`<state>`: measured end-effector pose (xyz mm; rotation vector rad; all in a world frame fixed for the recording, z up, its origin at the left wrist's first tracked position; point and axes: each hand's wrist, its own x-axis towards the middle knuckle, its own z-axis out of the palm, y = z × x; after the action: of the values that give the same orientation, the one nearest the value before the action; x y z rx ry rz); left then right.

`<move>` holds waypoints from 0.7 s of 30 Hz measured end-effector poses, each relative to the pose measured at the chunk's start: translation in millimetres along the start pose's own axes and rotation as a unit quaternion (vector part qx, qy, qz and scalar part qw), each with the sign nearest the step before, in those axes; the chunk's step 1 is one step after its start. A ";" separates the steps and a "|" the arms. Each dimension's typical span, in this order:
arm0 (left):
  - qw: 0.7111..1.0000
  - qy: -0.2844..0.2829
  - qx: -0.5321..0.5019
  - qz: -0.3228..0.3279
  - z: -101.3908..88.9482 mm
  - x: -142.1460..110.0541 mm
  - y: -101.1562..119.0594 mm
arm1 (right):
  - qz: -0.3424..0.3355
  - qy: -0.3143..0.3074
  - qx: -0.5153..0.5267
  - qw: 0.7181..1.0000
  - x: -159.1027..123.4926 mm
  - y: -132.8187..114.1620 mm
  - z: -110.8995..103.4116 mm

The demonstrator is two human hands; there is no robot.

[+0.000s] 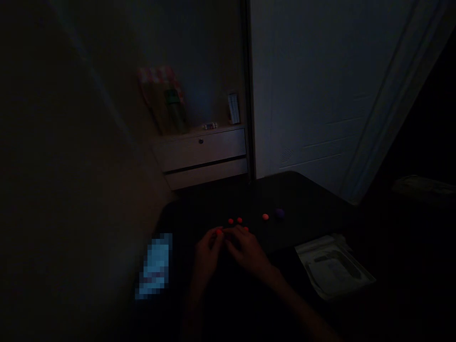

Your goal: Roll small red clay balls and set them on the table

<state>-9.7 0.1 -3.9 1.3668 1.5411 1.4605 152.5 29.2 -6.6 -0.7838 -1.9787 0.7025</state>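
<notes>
In the dim light, my left hand (206, 251) pinches a small red ball (219, 232) between thumb and fingertips, above the dark table (302, 194). My right hand (249, 251) is close beside it, index finger stretched toward the ball and thumb held apart; nothing shows in its grasp. Just beyond my hands lie two more small red balls, one on the left (231, 221) and one on the right (240, 220). Another red piece (246, 229) is partly hidden behind my right hand. Further right, an orange-pink ball (265, 217) sits beside a larger purple ball (280, 213).
A clear-looking packet (335, 268) lies at the table's right front. On the left is a bright pixelated patch (155, 266). Behind stand a drawer cabinet (210, 154) bearing a green bottle (174, 107) and books (233, 108), and a pale door (313, 95).
</notes>
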 end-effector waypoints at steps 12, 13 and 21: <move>0.997 0.047 -0.058 -0.006 1.3 -0.1 -1.9 | 0.001 0.004 -0.010 1.000 0.0 -0.1 1.0; 0.997 0.049 -0.055 -0.005 1.5 -0.1 -2.0 | 0.002 0.003 -0.009 1.000 0.0 -0.4 0.9; 0.999 0.040 0.020 -0.026 -0.1 -2.2 4.6 | 0.007 -0.006 -0.016 1.000 -1.1 -0.7 -0.2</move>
<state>-7.9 -2.6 0.0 1.2951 1.6527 1.4752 153.0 27.9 -6.6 -0.8153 -2.0012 0.6876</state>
